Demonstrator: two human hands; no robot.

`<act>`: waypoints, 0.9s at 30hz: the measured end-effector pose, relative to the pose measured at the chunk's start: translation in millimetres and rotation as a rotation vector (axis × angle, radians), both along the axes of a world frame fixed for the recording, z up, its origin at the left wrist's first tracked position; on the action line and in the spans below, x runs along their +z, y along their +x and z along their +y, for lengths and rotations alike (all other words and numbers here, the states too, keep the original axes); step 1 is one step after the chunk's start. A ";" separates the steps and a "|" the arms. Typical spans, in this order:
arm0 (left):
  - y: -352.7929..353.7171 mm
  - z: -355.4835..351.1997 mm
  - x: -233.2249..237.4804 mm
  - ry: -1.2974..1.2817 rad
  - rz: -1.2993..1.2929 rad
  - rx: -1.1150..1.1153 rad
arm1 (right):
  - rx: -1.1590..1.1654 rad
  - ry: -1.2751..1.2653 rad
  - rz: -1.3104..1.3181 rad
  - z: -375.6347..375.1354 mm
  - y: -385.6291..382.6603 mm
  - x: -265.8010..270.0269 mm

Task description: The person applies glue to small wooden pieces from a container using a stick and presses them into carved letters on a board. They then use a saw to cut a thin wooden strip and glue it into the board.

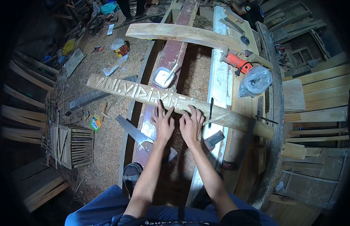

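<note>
A long wooden board lies slantwise across the bench, bearing raised letters of thin wooden strips that read roughly "VINI.VIDI.VIC". My left hand rests at the board's near edge, fingers apart, the fingertips touching the wood below the later letters. Just to its right my right hand touches the same edge with bent, slightly parted fingers; no held piece shows in either. Beyond the board stands a square tub of white paste with a stick in it. A thin pale strip lies on the board right of my right hand.
A handsaw lies left of my left forearm, and a dark block beside my right wrist. An orange angle grinder and a plastic bag sit at right. A curved plank spans the far side; gaps open between bench beams.
</note>
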State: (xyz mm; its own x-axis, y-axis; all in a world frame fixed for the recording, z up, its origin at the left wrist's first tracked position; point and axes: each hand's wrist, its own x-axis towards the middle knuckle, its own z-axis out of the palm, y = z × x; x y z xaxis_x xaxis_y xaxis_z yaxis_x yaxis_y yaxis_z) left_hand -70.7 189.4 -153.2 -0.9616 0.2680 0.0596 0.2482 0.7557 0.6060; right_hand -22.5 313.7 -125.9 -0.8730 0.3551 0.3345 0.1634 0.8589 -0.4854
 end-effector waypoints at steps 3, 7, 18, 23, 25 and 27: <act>1.2 0.7 0.3 0.055 0.020 0.029 | -0.007 0.008 0.005 0.4 1.2 2.4; 5.3 -3.6 7.9 0.118 0.061 0.022 | -0.036 -0.004 0.071 1.2 5.5 1.3; 41.1 1.7 28.6 0.404 0.130 0.052 | -0.071 -0.034 0.125 -15.6 28.4 26.2; 46.8 21.1 29.4 0.486 -0.027 -0.010 | -0.143 -0.060 0.074 -2.4 28.8 39.2; 49.3 27.1 27.3 0.461 -0.032 0.014 | -0.245 -0.038 0.094 10.2 33.7 40.6; 47.3 31.0 32.0 0.410 -0.036 0.022 | -0.345 -0.047 0.094 23.4 41.5 43.6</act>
